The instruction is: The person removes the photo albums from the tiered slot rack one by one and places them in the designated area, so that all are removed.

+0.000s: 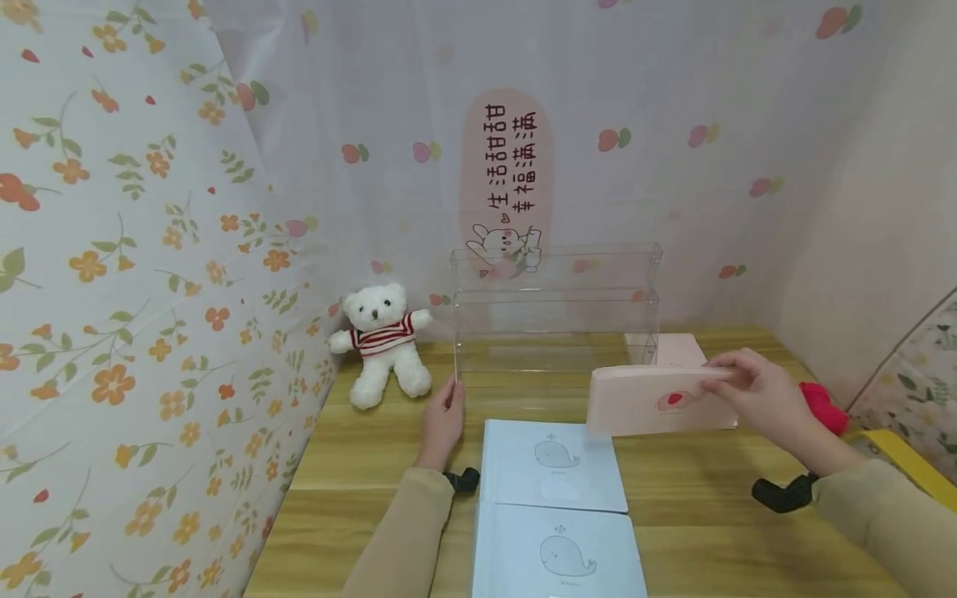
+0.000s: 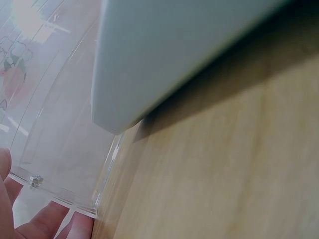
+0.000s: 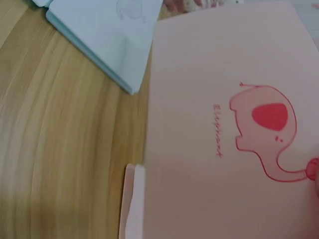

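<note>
My right hand (image 1: 763, 403) pinches a pink notebook (image 1: 631, 411) by its right end, raised above the table. Its cover bears a red-eared elephant drawing and the word "Elephant" in the right wrist view. My left hand (image 1: 444, 423) grips the lower left edge of a clear acrylic tiered rack (image 1: 457, 332). In the left wrist view, thumb and fingers lie on both sides of the rack's side panel (image 2: 65, 124). Two light blue whale notebooks (image 1: 512, 465) lie one before the other in front of the rack. Another pink notebook (image 1: 680, 349) shows behind the held one.
A white teddy bear (image 1: 392, 361) in a striped top sits left of the rack. On the right are a red object (image 1: 822, 407), partly behind my right wrist, and a yellow object (image 1: 915, 469). A patterned curtain (image 1: 404, 100) hangs behind the wooden table (image 1: 695, 540).
</note>
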`<state>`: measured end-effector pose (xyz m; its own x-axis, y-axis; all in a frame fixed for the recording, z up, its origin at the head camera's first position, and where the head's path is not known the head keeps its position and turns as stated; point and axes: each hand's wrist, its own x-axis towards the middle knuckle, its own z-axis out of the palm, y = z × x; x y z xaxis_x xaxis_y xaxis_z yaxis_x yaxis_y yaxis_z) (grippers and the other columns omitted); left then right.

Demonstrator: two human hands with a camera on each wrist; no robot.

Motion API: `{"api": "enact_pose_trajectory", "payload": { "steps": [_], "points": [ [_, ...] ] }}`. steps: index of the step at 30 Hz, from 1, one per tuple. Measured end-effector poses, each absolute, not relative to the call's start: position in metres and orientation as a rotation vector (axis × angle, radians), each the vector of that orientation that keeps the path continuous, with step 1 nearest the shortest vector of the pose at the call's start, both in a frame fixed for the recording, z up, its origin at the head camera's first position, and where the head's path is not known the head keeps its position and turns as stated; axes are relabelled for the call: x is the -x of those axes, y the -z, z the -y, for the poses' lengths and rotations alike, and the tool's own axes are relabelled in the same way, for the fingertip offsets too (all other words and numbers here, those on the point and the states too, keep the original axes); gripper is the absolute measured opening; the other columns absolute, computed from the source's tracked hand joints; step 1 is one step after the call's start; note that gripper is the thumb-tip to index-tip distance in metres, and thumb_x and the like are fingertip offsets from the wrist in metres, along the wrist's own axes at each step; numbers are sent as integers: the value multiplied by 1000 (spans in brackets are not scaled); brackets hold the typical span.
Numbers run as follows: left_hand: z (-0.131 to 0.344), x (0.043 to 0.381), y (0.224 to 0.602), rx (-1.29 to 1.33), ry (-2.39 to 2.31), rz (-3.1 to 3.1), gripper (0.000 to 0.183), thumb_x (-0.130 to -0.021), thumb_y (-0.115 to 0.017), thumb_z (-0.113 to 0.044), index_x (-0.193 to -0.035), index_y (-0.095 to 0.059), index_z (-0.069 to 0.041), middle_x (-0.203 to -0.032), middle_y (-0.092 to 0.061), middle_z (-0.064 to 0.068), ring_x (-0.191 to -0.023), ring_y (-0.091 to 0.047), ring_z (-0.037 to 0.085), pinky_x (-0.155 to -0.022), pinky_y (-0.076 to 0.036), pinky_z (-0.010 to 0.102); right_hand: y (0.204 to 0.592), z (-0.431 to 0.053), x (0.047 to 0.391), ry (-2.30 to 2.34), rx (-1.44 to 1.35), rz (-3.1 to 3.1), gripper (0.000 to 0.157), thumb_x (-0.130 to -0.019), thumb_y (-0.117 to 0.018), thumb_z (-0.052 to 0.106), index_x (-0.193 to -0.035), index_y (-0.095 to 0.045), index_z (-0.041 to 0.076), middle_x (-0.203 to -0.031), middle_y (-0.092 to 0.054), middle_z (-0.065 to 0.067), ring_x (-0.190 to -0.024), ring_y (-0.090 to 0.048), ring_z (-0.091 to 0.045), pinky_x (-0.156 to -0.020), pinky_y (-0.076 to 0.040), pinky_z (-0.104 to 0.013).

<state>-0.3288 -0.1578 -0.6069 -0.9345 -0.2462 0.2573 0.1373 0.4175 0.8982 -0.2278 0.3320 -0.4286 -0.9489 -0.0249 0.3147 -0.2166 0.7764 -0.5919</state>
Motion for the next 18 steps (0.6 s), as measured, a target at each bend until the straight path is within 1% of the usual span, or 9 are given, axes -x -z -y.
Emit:
{"api": "enact_pose_trajectory", "payload": {
  "steps": [3, 7, 9, 11, 14, 17, 18],
  "points": [
    [158, 332, 610, -117, 1532, 2336, 56, -110, -57, -65, -150, -71, -29, -140, -78, 4, -125, -72, 20, -104, -60, 49, 431, -344, 225, -932, -174, 2717, 29, -97, -87, 27, -118, -76, 10, -108, -76, -9, -83, -53, 11, -61, -44, -24],
    [157, 328, 602, -101, 1578, 2314, 54, -111, -57, -60, -151, -70, -26, -147, -74, 10, -134, -70, 28, -109, -58, 55, 436, -358, 223, -948, -102, 2790, 38, -99, -85, 35, -124, -73, 9, -114, -77, -18, -83, -54, 9, -63, -48, -23],
    [157, 327, 600, -89, 1559, 2310, 54, -112, -57, -58, -151, -70, -24, -147, -74, 12, -134, -70, 31, -108, -58, 56, 438, -364, 223, -960, -68, 2831, 44, -100, -83, 38, -129, -71, 7, -119, -77, -23, -85, -54, 8, -65, -49, -23],
    [158, 327, 601, -90, 1547, 2315, 53, -112, -58, -57, -151, -70, -24, -147, -74, 12, -134, -70, 30, -108, -59, 55, 440, -370, 223, -963, -28, 2864, 48, -101, -82, 41, -131, -70, 5, -122, -76, -26, -86, -54, 6, -66, -51, -22],
    [159, 330, 608, -105, 1545, 2336, 54, -110, -57, -62, -152, -69, -29, -150, -72, 7, -138, -68, 28, -112, -58, 54, 442, -379, 223, -955, -18, 2899, 47, -102, -81, 39, -130, -69, 3, -123, -75, -27, -90, -55, 2, -69, -51, -20],
    [160, 334, 613, -124, 1603, 2340, 58, -108, -59, -66, -153, -68, -31, -154, -69, 5, -144, -65, 29, -118, -53, 57, 446, -386, 222, -921, -13, 2930, 46, -101, -82, 38, -127, -69, 3, -122, -74, -26, -91, -57, -5, -69, -51, -20],
    [161, 336, 615, -131, 1615, 2342, 58, -107, -59, -67, -153, -68, -32, -155, -69, 4, -145, -64, 27, -120, -53, 56, 447, -388, 221, -921, -25, 2940, 45, -101, -82, 37, -127, -69, 2, -122, -74, -26, -92, -58, -9, -69, -51, -20]
  ]
}}
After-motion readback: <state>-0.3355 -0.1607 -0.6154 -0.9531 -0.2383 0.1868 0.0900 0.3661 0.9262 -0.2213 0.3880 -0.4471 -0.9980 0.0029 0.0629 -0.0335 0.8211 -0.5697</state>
